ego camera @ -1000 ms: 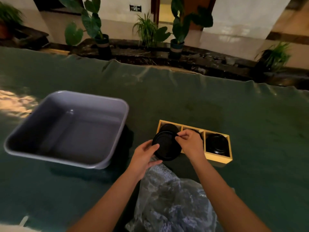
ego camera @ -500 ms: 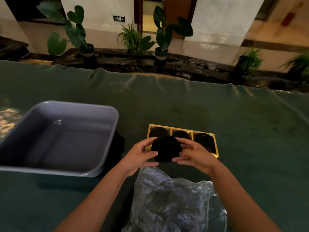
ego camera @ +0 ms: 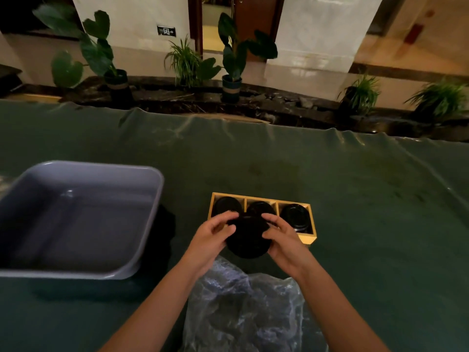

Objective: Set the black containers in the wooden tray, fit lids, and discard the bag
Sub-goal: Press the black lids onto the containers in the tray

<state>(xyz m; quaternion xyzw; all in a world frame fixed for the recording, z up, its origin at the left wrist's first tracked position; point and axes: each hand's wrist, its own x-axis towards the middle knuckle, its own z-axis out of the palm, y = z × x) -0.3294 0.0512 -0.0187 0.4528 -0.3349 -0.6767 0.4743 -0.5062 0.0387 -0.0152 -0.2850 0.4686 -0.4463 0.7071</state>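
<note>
Over green cloth [ego camera: 355, 224], black lid [ego camera: 247, 240] sits gripped between left hand [ego camera: 213, 237] and right hand [ego camera: 284, 240].

Dim, warm indoor light; brightest at the far walls [ego camera: 314, 34]. Surface [ego camera: 355, 199] dark green, faint sheen on its folds. Deep shadow right of the tub [ego camera: 76, 219]. Wide-angle bending at edges; slight softness throughout.

Dim room: potted plants [ego camera: 234, 59] line pale walls [ego camera: 314, 29] beyond the green-covered table [ego camera: 355, 199].

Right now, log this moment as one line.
hands: left and right both grip lid | tray: three containers in | bag: on table | bin: nothing visible inside
</note>
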